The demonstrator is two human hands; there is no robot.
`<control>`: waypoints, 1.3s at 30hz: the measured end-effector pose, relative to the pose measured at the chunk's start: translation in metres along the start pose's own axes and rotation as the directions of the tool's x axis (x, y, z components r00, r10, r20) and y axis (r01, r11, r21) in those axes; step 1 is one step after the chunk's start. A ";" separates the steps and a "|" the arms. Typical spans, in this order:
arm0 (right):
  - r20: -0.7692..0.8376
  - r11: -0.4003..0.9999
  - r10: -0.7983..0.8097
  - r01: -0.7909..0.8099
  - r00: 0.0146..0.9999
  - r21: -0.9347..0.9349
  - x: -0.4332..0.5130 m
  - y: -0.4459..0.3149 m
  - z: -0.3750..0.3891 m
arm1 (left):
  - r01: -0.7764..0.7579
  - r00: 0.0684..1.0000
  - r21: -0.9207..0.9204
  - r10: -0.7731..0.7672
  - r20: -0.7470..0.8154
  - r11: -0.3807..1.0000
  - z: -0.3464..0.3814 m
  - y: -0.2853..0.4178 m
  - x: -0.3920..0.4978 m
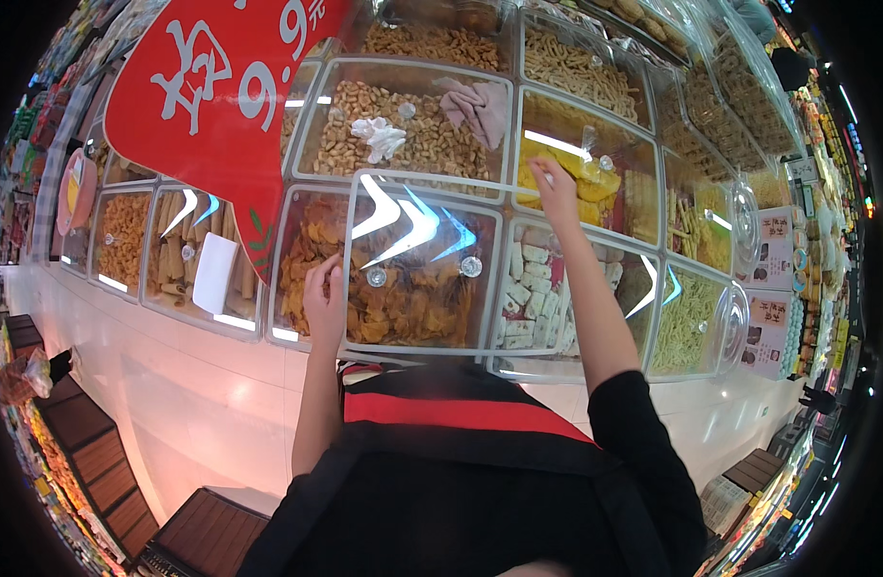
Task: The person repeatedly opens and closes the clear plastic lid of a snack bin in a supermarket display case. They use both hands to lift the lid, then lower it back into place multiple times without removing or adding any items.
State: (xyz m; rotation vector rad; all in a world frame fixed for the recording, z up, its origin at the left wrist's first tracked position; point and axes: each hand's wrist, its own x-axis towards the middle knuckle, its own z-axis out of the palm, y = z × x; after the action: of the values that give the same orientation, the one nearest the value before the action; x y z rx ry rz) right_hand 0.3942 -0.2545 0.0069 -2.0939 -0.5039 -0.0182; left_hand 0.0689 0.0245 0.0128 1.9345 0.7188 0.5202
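Observation:
My left hand (324,292) grips the left edge of a loose clear plastic lid (419,328) with a round knob (471,267). My right hand (556,191) pinches at the lid's far right corner, above a bin of yellow food (582,184). The lid overlaps a covered bin of orange-brown dried slices (308,245) and part of a bin of white powdered pieces (531,278). Bright arrow-shaped reflections cross it. Behind, a pinkish cloth (477,112) and a crumpled white tissue (378,138) lie on the cover of a nut-like snack bin (340,155).
A red price sign (218,94) hangs over the left bins. A white card (215,272) rests on the roll-shaped snacks' cover. More lids stand upright at the right (737,332). Brown slatted platforms (203,530) stand on the floor at lower left.

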 end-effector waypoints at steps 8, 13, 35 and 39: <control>0.467 0.915 0.002 -0.190 0.884 0.356 0.058 -0.156 0.091 | 0.204 0.978 -0.477 -0.196 0.065 0.855 -0.020 0.070 0.003; 0.605 0.891 -0.435 0.416 0.667 0.182 -0.045 -0.230 0.141 | 0.452 0.845 -0.891 -0.339 0.414 0.039 0.002 0.106 0.030; 0.282 0.982 0.175 -0.188 0.943 0.021 0.134 -0.020 0.063 | 0.245 0.967 -0.056 -0.240 0.091 0.968 -0.006 -0.008 -0.002; 0.252 0.964 0.119 -0.173 0.960 0.204 0.076 -0.071 0.025 | 0.191 0.979 -0.063 -0.185 0.089 0.980 -0.006 -0.005 -0.008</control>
State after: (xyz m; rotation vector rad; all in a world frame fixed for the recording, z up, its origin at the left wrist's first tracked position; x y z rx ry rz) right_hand 0.4336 -0.1754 0.0662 -1.9141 -0.4675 0.3645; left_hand 0.0584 0.0244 0.0108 1.7892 0.8101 0.3422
